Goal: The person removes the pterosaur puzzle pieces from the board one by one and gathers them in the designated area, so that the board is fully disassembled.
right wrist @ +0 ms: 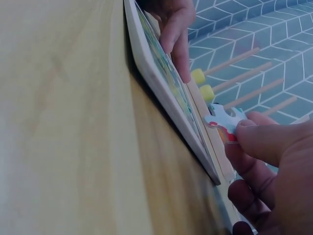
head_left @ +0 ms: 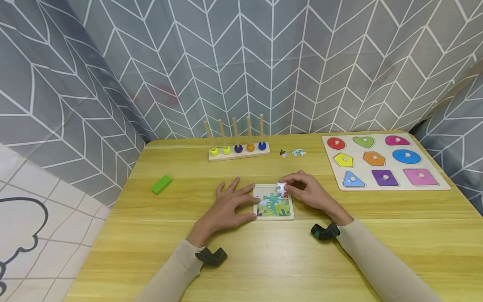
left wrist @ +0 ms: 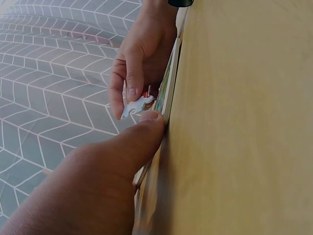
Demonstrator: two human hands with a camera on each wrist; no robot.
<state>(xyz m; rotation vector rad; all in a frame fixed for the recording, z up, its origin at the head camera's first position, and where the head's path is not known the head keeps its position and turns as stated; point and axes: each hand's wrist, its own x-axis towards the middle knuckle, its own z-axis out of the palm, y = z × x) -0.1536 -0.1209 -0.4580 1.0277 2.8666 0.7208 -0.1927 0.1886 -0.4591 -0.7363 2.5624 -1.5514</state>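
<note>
A square dinosaur puzzle board (head_left: 264, 217) lies on the table between the hands, its picture partly filled with pieces. My left hand (head_left: 227, 208) rests at its left side with fingers spread. The left thumb (left wrist: 146, 128) touches the board's rim in the left wrist view. My right hand (head_left: 307, 193) pinches a pale puzzle piece (right wrist: 225, 120) between thumb and fingers, over the board's upper right corner. Red and orange marks show on that piece in the right wrist view. Two loose puzzle pieces (head_left: 298, 152) lie farther back on the table.
Behind the board stands a peg stacker (head_left: 239, 155) with colored beads on its pegs. A shape board (head_left: 385, 163) with knobbed shapes lies at the right. A green block (head_left: 161, 184) is on the left. A patterned curtain (head_left: 241, 67) hangs beyond the wooden table (head_left: 264, 260).
</note>
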